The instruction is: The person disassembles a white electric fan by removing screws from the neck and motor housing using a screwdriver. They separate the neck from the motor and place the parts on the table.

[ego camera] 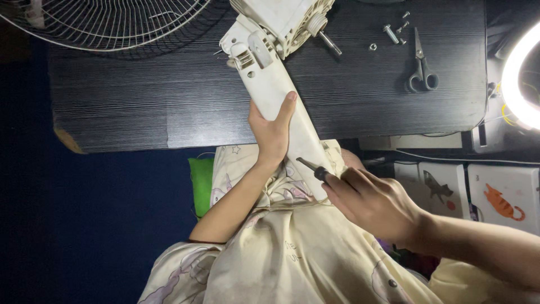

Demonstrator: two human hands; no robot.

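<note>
Left hand [272, 132] has its grip wrapped around the white fan neck [281, 101], which slants off the dark surface [140, 95] into the lap. Right hand [368, 200] is closed on a screwdriver [310, 168], tip touching the housing I think. Scissors [421, 65] and loose screws [395, 31] lie well apart.

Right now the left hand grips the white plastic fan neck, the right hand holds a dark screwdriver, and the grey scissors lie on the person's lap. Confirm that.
Not quite. The head view shows the grey scissors lying on the dark wooden table, not the lap. The rest stands.
</note>
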